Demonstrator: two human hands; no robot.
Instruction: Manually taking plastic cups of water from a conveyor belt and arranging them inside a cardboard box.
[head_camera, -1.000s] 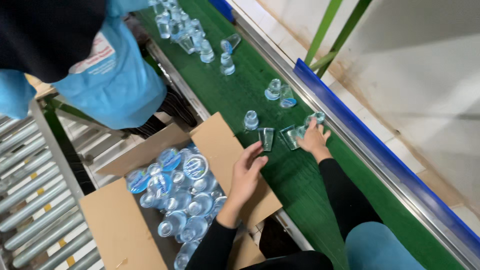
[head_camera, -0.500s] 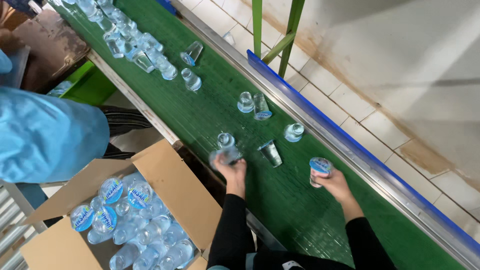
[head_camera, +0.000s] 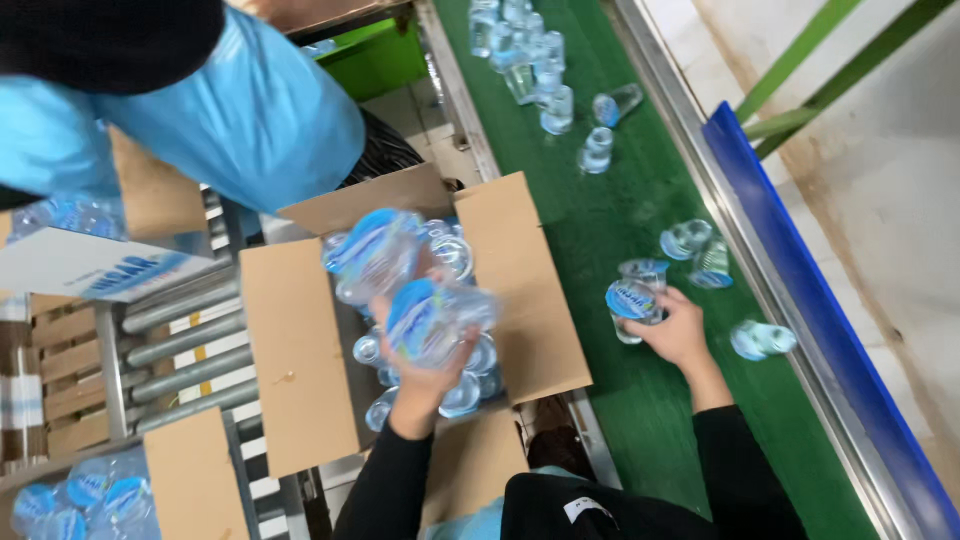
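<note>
The left hand (head_camera: 425, 365) is raised over an open cardboard box (head_camera: 300, 350), its black-sleeved forearm rising from the bottom of the view, palm up and fingers clasped around a sealed clear plastic cup (head_camera: 430, 320) with a blue lid; a second cup (head_camera: 375, 255) of the same kind shows blurred just beyond it, and whether the hand also holds that one cannot be told. The right hand (head_camera: 675, 330) reaches forward onto the green conveyor belt (head_camera: 620, 400), fingers curled around another blue-lidded cup (head_camera: 632, 305) lying on the belt surface. The box stands just left of the belt with its flaps folded out, and inside it lie more of the same cups, packed close under the left hand. Near the right hand, 3 loose cups (head_camera: 700, 250) rest on the belt, 1 of them against the blue side rail (head_camera: 800, 290). Farther along, a cluster of cups (head_camera: 525, 55) crowds the belt. At the upper left, a person in a light blue garment (head_camera: 250, 110) leans over the roller track (head_camera: 180, 340).
</note>
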